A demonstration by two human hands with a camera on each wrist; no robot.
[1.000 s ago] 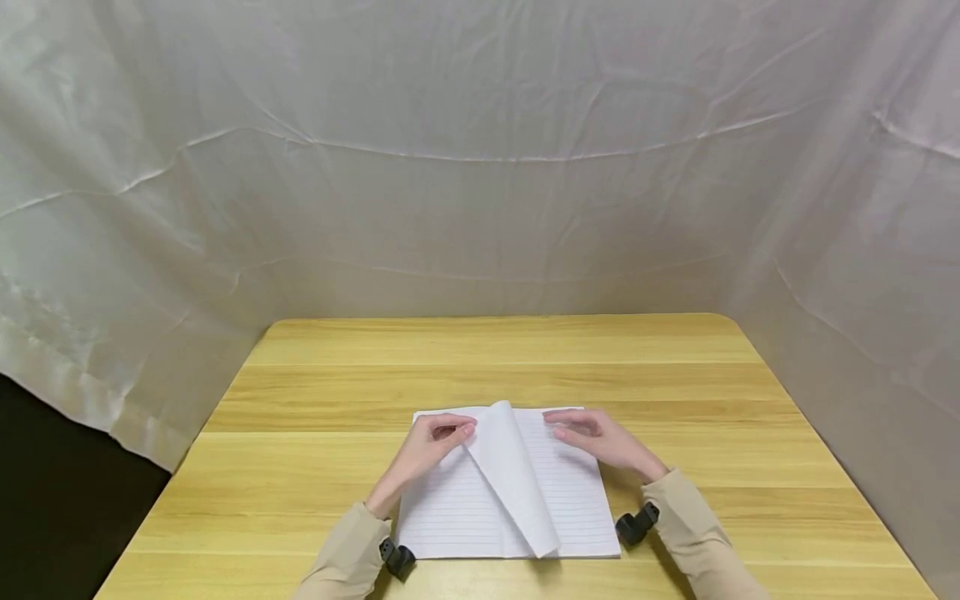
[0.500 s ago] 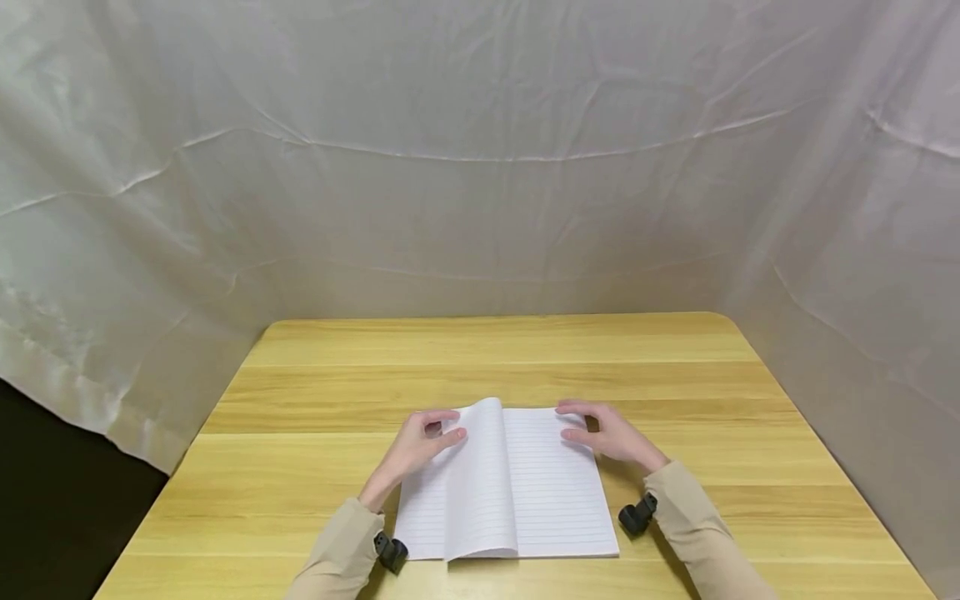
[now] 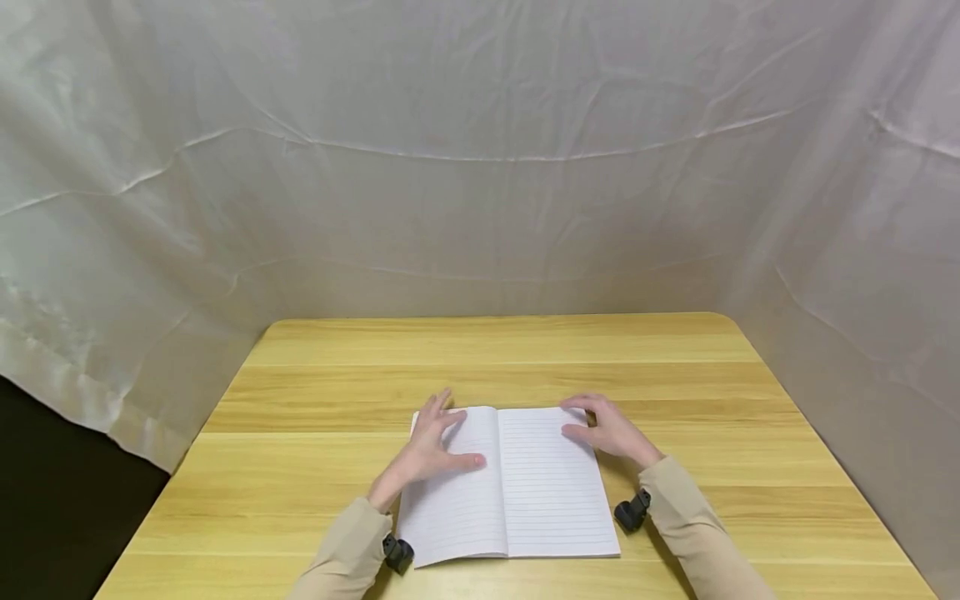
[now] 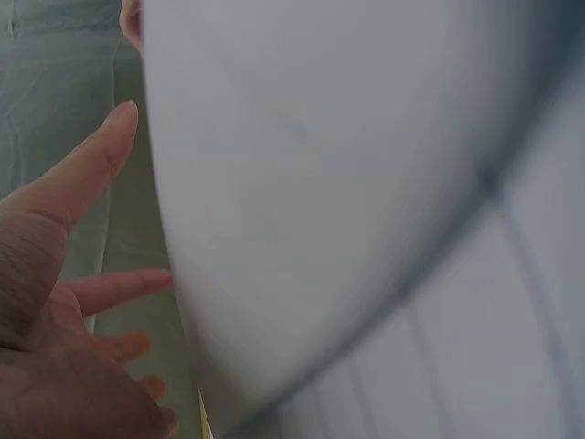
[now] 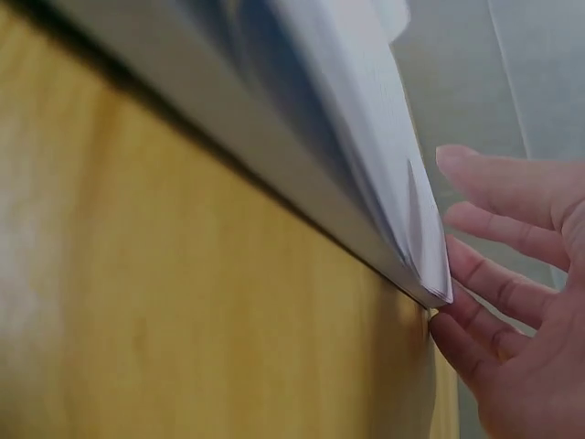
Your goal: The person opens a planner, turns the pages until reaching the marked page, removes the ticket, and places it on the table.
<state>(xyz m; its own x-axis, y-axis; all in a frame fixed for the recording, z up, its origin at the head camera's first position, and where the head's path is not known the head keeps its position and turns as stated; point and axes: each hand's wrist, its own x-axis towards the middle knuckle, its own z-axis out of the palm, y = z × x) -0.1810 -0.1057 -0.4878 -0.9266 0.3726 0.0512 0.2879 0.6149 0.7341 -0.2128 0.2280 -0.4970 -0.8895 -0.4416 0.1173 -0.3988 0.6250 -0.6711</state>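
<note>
Open at the near middle of the wood-grain tabletop [image 3: 315,467]: a ruled notebook [image 3: 508,487], spine pointing away from the person, right-hand page [image 3: 558,500] flat in the head view, left-hand page [image 3: 461,512] slightly bowed, with a curving near edge. Over the far part of that bowed page, the left hand [image 3: 431,450], thumb and fingers [image 4: 119,291] spread well apart; firm contact with the paper hard to tell. At the far right corner, the right hand [image 3: 611,429], fingers apart and gently bent, some up against the notebook's edge in the right wrist view, thumb clear of the paper. Farther out, beige sleeves [image 3: 686,517] and a small black device [image 3: 633,511] at each wrist. Beyond the tabletop, pale creased curtains [image 3: 480,217]; at far left, below the hem, a dark area [image 3: 67,492].
</note>
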